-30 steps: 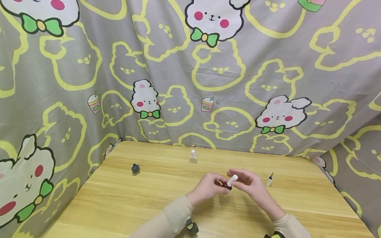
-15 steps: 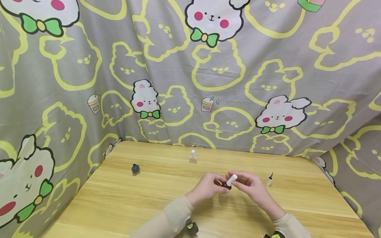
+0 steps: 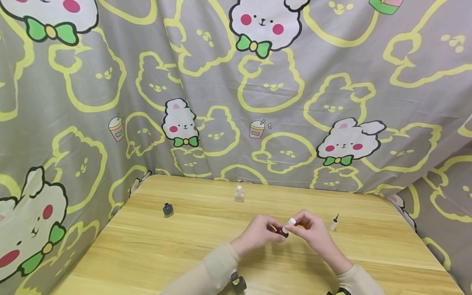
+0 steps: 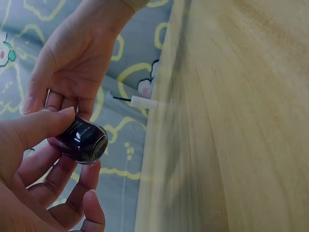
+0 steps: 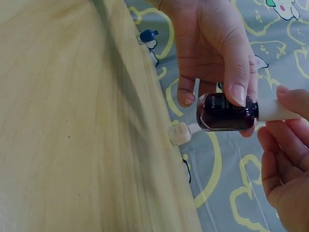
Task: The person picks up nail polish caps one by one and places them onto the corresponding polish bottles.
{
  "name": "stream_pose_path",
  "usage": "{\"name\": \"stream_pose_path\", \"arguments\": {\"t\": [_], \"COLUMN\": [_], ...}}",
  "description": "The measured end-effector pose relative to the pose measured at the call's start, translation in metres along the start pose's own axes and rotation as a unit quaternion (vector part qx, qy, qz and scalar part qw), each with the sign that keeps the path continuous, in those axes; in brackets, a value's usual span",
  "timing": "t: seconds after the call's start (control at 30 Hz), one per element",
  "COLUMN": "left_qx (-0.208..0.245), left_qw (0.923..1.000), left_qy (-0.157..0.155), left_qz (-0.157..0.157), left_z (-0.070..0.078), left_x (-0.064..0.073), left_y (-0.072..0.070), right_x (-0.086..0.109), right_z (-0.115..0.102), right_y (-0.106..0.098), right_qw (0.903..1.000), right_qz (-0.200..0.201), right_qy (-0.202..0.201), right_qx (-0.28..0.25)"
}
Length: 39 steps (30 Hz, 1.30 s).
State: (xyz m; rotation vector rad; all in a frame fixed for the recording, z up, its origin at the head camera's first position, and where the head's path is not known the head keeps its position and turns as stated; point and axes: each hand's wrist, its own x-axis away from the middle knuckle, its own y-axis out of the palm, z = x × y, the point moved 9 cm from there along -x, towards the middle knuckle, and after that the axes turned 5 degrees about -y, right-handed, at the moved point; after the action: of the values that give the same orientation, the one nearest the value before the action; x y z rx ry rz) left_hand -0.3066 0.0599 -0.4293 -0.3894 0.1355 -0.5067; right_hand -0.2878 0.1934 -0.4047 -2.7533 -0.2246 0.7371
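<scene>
Each grip is occupied: the left hand (image 3: 259,230) clasps a dark red bottle (image 5: 222,113), thumb laid across its lettered side, while the right hand (image 3: 313,230) pinches the white cap (image 5: 274,110) at the bottle's other end. Bottle and cap are held over the bench (image 3: 184,254), between the two hands and right of its middle.

What the coming move seems to turn on is the shared long axis: bottle and cap lie in one line running from left hand to right, tilted rather than upright, with the base on the left hand's side and the cap toward the right hand. So the right hand is nearer the cap, the left nearer the glass. A dark neck shows between the two; how firmly the cap sits cannot be told.

To the right, just beyond the right hand, a white brush cap (image 3: 334,223) stands with its dark brush upward. Far off near the rear edge stands a clear bottle (image 3: 239,196) with its white top on; a dark blue bottle (image 3: 168,210) sits well apart at left.
</scene>
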Motion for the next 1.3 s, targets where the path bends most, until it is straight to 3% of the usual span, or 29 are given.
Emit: {"name": "stream_pose_path", "arguments": {"t": [0.57,0.93,1.3], "left_qx": [-0.004,-0.004,-0.004], "left_qw": [0.9999,0.9999,0.9998], "left_qy": [-0.007,-0.005,-0.010], "left_qz": [0.014,0.013,0.018], "left_z": [-0.002,0.000,-0.002], "left_x": [0.001,0.000,-0.001], "left_y": [-0.001,-0.003,-0.004], "right_x": [0.000,0.000,0.000], "right_z": [-0.001,-0.007,-0.010], "right_y": [0.000,0.006,0.006], "right_qw": [0.9999,0.9964,0.9950], "right_qz": [0.001,-0.060,-0.063], "right_qy": [0.000,-0.027,-0.031], "right_qx": [-0.010,-0.054,-0.072]}}
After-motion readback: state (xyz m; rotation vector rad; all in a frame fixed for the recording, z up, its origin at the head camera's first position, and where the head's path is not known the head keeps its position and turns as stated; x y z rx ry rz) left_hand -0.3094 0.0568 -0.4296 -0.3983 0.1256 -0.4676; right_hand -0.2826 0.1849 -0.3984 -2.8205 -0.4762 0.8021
